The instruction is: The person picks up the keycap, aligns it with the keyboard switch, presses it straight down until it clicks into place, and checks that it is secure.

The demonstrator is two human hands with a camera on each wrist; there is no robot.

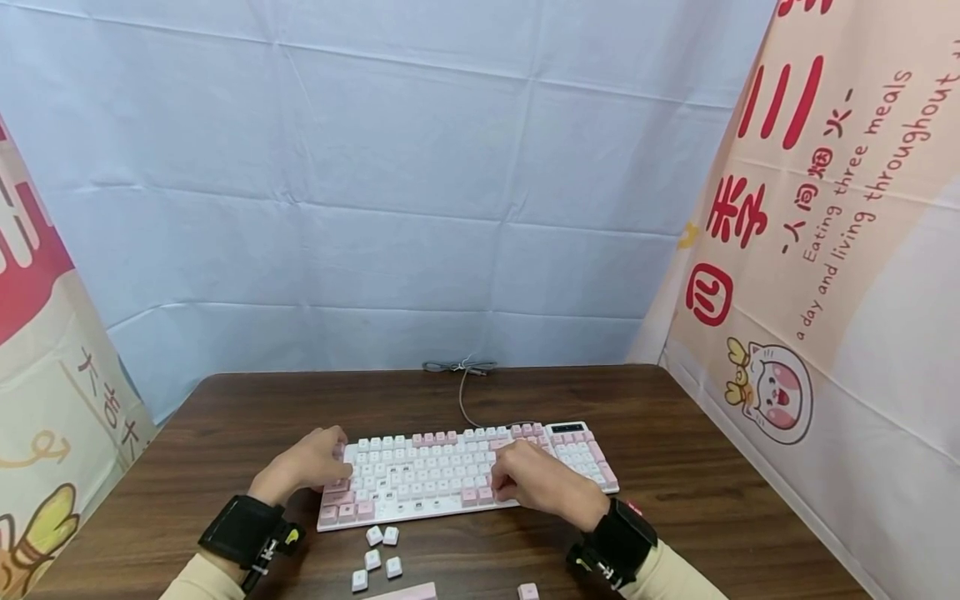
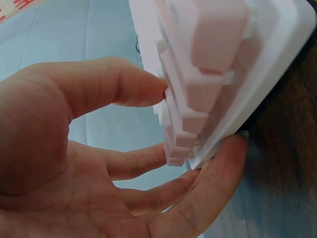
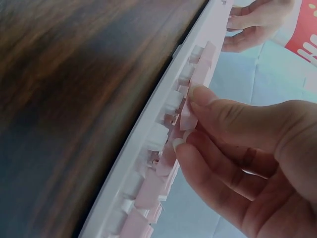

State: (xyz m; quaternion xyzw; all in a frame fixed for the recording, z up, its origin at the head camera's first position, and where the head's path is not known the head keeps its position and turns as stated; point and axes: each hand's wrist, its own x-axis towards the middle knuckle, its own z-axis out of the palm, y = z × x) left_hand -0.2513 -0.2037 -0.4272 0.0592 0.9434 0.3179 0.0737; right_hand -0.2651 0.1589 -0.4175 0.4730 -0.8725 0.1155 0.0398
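A white and pink keyboard (image 1: 435, 471) lies on the table, with several bare switches among its keys. My left hand (image 1: 311, 461) holds its left end. In the left wrist view, the thumb (image 2: 143, 89) touches the keys and a finger (image 2: 223, 163) reaches the white case's lower edge. Over the front row, to the right of the middle, is my right hand (image 1: 528, 475). Its thumb and fingers pinch a pink keycap (image 3: 188, 115) close to the switches. Exposed switches show beside that cap in the right wrist view, and it is unclear whether it sits fully down.
Several loose white keycaps (image 1: 372, 559) lie in front of the keyboard. Nearer are a long pink keycap (image 1: 408, 592) and a small pink keycap (image 1: 528, 592). A coiled cable (image 1: 459, 367) rests at the back edge of the brown table (image 1: 300, 400). Cloth curtains (image 1: 405, 183) hang around it.
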